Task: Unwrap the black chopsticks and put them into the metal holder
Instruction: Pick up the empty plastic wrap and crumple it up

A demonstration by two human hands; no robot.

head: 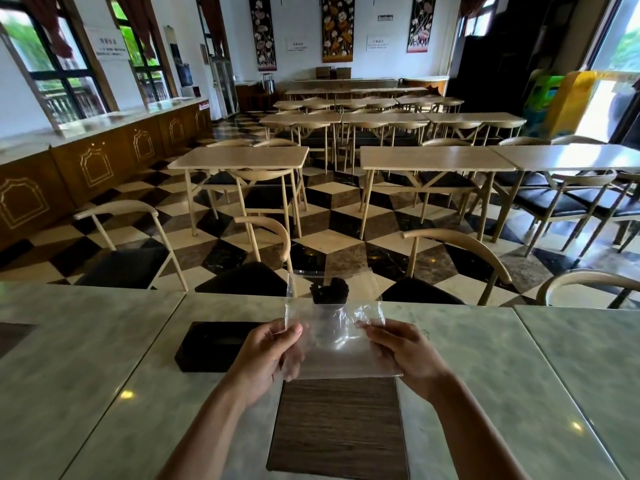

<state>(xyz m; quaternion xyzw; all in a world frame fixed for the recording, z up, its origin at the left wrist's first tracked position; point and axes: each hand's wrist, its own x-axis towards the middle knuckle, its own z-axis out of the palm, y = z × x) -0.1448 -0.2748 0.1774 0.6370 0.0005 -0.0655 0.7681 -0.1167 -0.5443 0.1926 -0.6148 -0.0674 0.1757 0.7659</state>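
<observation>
A marble table (502,375) carries a wooden mat (337,427) and black tray (211,346).

White wall notices (297,44) carry print — too small and blurred to read.

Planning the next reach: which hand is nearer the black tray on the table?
Left. The left hand sits just beside the black tray; the right hand is farther off, across the clear plastic wrapper both hold.
</observation>
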